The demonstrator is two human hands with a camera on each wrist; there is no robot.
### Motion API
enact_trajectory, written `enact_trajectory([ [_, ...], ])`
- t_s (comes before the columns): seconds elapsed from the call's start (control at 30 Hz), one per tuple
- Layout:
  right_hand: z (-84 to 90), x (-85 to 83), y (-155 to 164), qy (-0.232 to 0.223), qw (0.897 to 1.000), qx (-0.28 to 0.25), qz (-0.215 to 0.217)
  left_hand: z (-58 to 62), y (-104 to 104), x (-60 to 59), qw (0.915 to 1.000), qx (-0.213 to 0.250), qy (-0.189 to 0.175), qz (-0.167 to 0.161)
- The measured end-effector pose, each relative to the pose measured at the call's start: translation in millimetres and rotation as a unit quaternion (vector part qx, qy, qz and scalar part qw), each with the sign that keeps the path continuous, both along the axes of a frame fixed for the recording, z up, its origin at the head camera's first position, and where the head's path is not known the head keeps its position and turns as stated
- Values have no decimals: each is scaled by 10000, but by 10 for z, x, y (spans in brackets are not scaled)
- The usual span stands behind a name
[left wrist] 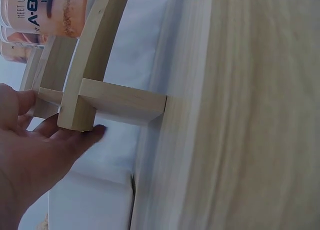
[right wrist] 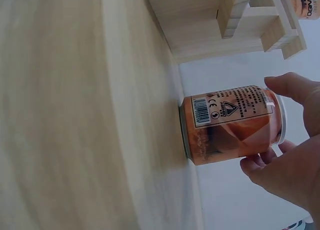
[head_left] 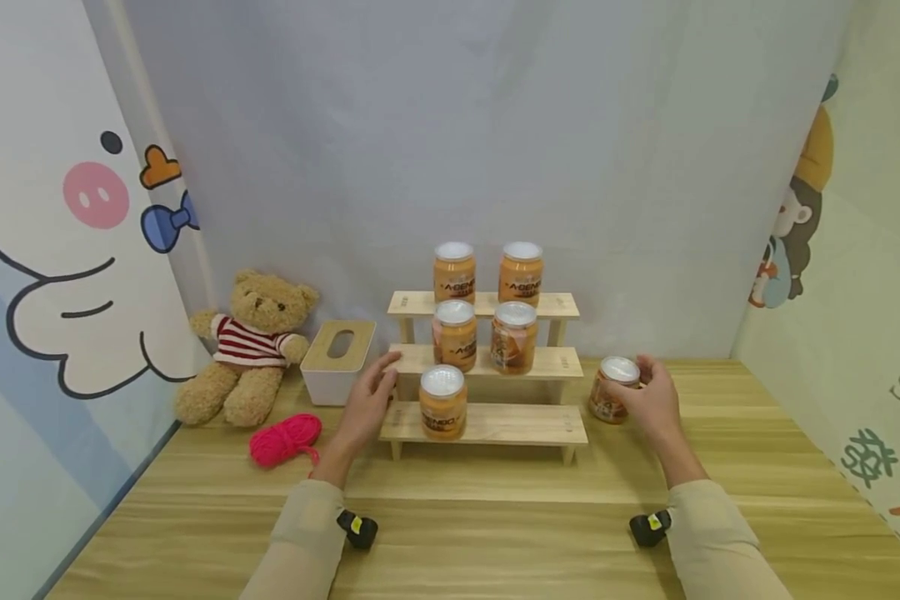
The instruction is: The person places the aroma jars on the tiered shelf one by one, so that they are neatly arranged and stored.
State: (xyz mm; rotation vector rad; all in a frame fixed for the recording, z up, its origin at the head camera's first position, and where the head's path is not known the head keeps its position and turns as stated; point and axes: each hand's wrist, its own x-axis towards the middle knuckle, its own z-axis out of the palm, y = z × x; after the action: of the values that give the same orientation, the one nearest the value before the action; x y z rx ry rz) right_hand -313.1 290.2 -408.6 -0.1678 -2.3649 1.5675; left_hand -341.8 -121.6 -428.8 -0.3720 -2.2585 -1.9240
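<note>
Bright even light, soft shadows; wrist views slightly blurred.

Right hand (head_left: 648, 398) covers right side of can (head_left: 613, 390). Right wrist view: palm cut by frame edge, can print too small to read. Left wrist view: jar (left wrist: 52, 9) cropped at top, left hand (left wrist: 35, 160) partly out of frame.

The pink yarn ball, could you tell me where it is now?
In the head view, the pink yarn ball lies on the table's left side, between the teddy bear and the left hand.

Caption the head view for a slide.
Right hand grips an orange can beside a three-tier wooden rack; left hand touches its side.
</note>
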Motion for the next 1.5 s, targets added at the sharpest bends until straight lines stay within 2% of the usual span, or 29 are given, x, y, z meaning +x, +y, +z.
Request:
enact_trajectory([
  [0.57,-51,-99,45,-450,9971,524,331,-27,-58,-7,9987,64,-314,-408],
  [0.8,-46,-41,68,-570,9961,606,293,-35,-69,-21,9990,0,-292,-326],
  [0.93,71,52,83,-501,9958,657,385,-37,-79,-30,9990,31,-259,-352],
  [1.23,519,275,40,-57,9929,887,789,-53,-105,-33,9989,-1,-278,-381],
  [1.37,629,374,-88,73,9872,1015,1227,-47,-101,-39,9988,19,-267,-422],
  [1.5,631,446,-252,80,9786,1066,1760,-54,-95,-41,9986,20,-284,-439],
])
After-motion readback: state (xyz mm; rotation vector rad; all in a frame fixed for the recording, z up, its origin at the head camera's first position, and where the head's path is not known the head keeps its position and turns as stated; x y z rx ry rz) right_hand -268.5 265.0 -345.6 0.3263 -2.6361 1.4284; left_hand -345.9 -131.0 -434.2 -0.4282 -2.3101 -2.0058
